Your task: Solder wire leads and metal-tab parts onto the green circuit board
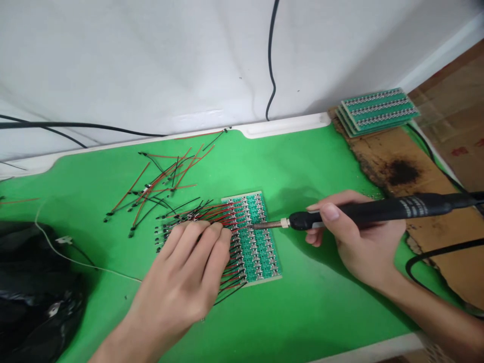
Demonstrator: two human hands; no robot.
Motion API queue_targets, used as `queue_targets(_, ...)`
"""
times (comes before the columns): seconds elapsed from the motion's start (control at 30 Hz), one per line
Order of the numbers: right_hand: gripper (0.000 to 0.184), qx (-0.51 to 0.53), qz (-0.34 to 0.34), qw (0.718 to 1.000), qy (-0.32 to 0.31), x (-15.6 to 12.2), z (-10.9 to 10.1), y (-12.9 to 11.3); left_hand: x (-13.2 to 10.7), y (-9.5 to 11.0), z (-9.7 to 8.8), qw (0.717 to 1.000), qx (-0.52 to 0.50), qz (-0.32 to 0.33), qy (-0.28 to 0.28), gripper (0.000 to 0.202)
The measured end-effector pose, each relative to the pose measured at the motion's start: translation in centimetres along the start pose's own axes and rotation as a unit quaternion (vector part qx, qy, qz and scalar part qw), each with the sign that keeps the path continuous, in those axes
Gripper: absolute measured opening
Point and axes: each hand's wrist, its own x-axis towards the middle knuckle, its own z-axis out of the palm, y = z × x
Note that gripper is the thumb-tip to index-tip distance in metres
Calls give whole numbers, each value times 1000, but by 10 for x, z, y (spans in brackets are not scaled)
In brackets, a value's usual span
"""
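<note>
A green circuit board [260, 247] lies flat on the green mat [295, 166], with a row of red and black wires [230, 275] attached along its left edge. My left hand [189, 275] rests palm down over those wires, fingers together and pressing them beside the board's left edge. My right hand [351, 237] grips a black soldering iron [378, 210] like a pen. Its metal tip [264, 225] touches the board near the upper left row of pads.
Loose red and black wires [159, 186] lie scattered at the mat's upper left. A stack of green circuit boards [378, 111] sits on scorched cardboard [401, 171] at the upper right. A black bag [34, 297] lies at the left. Black cables [434, 252] run along the right.
</note>
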Motion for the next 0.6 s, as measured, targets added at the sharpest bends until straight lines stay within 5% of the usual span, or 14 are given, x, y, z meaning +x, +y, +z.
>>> queue_targets(0.4,22,29,-10,999,-17,0,-3,-1,2,-1,2,1000,-16,-15,5,12)
queue_targets(0.53,17,41,-13,999,-25,-2,-4,2,4,-13,-11,997,-68,-32,28,14)
queue_targets(0.6,15,39,-12,999,-28,-3,-5,3,3,-29,-24,991,-86,-92,46,11)
